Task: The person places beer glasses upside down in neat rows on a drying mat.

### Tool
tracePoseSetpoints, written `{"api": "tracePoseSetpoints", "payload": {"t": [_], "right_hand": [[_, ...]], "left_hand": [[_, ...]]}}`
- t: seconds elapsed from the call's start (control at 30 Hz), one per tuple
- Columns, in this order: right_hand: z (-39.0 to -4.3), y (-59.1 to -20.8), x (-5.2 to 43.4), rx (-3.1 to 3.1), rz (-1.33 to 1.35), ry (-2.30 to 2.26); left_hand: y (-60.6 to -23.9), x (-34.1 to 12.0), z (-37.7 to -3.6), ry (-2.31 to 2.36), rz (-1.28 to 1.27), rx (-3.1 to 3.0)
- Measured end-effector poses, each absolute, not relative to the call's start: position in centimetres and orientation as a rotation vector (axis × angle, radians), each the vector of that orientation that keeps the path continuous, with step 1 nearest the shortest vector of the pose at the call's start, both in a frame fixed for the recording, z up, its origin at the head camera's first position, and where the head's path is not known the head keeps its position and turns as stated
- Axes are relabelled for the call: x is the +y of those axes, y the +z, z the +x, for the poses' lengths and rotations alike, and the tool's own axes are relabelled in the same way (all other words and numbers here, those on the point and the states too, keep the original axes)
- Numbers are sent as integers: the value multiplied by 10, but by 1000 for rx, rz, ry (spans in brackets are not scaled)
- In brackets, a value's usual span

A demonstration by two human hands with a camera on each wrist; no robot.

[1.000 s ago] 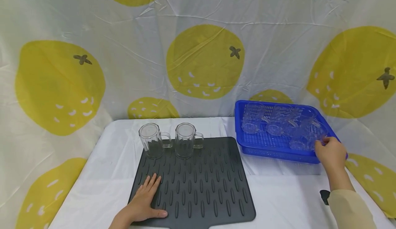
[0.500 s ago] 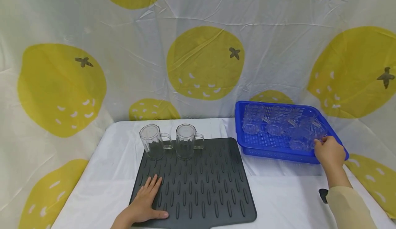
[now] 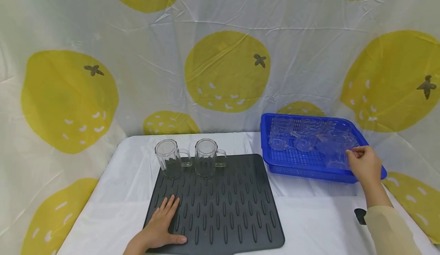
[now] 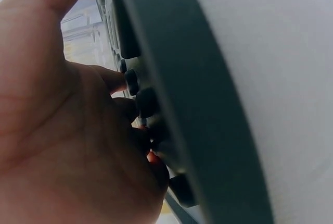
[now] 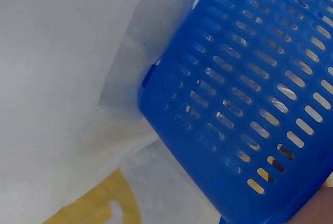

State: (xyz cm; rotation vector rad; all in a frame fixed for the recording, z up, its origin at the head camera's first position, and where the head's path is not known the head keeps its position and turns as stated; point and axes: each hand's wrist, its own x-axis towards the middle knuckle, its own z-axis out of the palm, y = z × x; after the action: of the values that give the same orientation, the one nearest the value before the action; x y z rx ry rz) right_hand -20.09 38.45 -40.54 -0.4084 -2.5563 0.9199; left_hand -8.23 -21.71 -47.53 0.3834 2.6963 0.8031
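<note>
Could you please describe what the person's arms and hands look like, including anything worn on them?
Both hands are bare, with no gloves, rings or markings visible. The right hand comes out of a long beige sleeve that ends just short of the wrist. The left hand and the part of its forearm in view are uncovered; no sleeve shows there.

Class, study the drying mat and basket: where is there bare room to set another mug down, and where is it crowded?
Free: the mat right of the left hand and in front of the two mugs. Crowded: the blue basket, packed with glassware, where the right hand reaches.
</note>
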Motion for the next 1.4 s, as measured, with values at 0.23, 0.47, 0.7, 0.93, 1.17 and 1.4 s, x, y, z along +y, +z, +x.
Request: {"api": "tracePoseSetpoints", "payload": {"t": [0.23,0.47,0.7,0.93,1.17,1.4], "right_hand": [[-204,-405,390,-2539,-452,1058],[-205,-403,389,-2393,-518,1275],[-203,-400,384,-2121,-522,1583],[-206,-391,376,-1889,-537,1721],[-207,-378,365,-1718,-432,1695],[-202,-362,359,-1642,-366,1738]], "left_hand": [[-476,-217,-83,810,390,2687],[-476,-218,-82,808,386,2684],[-473,-219,-82,820,376,2682],[-474,-219,-83,819,392,2688],[-476,-219,-83,820,396,2685],[-477,-218,-83,803,389,2697]]}}
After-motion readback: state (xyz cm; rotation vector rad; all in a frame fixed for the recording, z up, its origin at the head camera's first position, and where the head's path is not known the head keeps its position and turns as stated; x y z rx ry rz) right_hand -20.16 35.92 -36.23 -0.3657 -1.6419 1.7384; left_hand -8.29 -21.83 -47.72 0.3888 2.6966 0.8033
